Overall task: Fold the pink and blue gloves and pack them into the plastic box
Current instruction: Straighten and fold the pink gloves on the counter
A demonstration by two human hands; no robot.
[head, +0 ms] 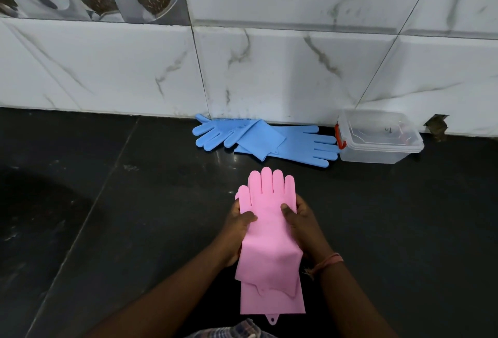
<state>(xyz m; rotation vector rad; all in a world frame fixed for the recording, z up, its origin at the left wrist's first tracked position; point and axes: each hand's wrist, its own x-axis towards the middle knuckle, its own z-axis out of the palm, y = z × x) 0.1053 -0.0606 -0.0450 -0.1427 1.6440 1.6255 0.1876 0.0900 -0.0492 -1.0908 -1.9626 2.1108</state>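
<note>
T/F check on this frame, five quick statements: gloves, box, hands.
1. Both hands hold the pink gloves. True: the left hand and the right hand grip them at the sides.
2. The blue gloves are in the box. False: they lie on the dark counter by the wall.
3. The plastic box is open. True: no lid is on it.
4. The box stands left of the blue gloves. False: it stands to their right.
5. The pink gloves are folded. False: they are stacked full length.
</note>
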